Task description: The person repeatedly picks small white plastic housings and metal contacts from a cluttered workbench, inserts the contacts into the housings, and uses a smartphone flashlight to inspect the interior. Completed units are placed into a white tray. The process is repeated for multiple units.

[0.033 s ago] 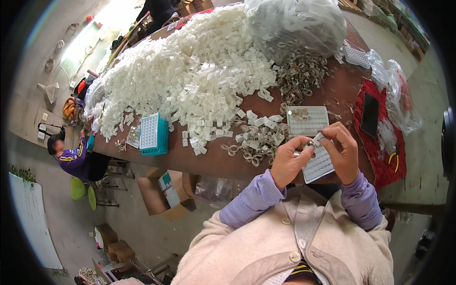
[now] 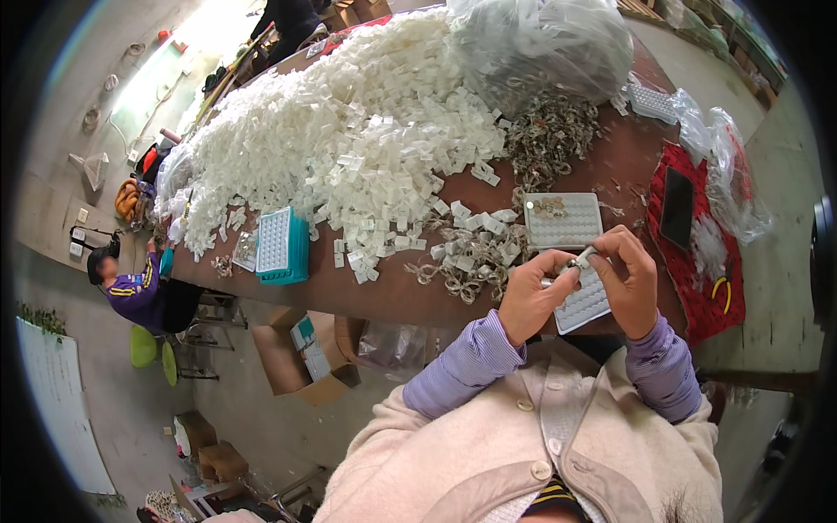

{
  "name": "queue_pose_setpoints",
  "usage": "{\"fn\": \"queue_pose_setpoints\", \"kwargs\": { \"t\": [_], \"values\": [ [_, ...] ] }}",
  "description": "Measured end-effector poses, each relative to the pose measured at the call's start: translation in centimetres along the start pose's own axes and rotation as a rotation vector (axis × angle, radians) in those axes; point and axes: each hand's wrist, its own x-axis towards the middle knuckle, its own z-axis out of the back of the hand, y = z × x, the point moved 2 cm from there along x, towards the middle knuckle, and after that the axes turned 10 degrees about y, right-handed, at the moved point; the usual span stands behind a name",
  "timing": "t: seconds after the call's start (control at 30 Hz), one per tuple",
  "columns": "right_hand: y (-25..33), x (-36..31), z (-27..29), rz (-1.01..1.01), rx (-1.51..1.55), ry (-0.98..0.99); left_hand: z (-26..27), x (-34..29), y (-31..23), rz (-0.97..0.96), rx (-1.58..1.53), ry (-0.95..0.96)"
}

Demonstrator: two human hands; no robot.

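My left hand (image 2: 534, 295) and my right hand (image 2: 629, 277) meet above the near right part of the table, both closed in a pinch. Between the right thumb and forefinger is a small white plastic piece (image 2: 586, 256). It meets the left fingertips, which grip a small shiny metallic part, partly covered by the fingers. Beneath my hands lies a white tray (image 2: 582, 307) with rows of small pockets, partly hidden. Just beyond it, a second white pocketed tray (image 2: 571, 231) carries several small round brownish pieces (image 2: 549, 207) at its far left.
A large heap of white plastic pieces (image 2: 349, 131) covers the table (image 2: 349, 301). Corded pieces (image 2: 471, 261) lie left of my hands, with a darker tangle (image 2: 554, 139) and plastic bag (image 2: 545, 52) beyond. A phone (image 2: 677, 207) rests on red cloth (image 2: 658, 253). Another person (image 2: 135, 288) sits far left.
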Motion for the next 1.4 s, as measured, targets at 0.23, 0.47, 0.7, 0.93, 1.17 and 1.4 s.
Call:
{"fn": "queue_pose_setpoints", "kwargs": {
  "t": [0.23, 0.47, 0.7, 0.93, 1.17, 1.4],
  "values": [
    [0.6, -3.3, 2.2, 0.112, -0.254, -0.203, -3.0, 0.2, -0.8, 0.051, -0.198, 0.173],
    [0.6, -6.0, 2.8, 0.227, -0.157, -0.206, -5.9, 1.2, -0.5, -0.057, -0.206, 0.049],
    [-1.5, -6.8, 3.3, 0.2, -0.352, -0.29, -7.2, 2.5, 0.6, 0.243, -0.275, 0.211],
    [-3.6, -9.4, 2.6, 0.113, -0.44, -0.385, -7.1, 4.9, 2.6, 0.401, -0.375, 0.327],
    [-5.0, -10.6, 4.5, 0.001, -0.418, -0.369, -10.0, 5.6, 2.0, 0.181, 0.003, 0.262],
    [-6.4, -12.1, 6.0, -0.049, -0.222, -0.451, -11.2, 6.0, 1.7, 0.231, 0.098, 0.292]
  ]
}}
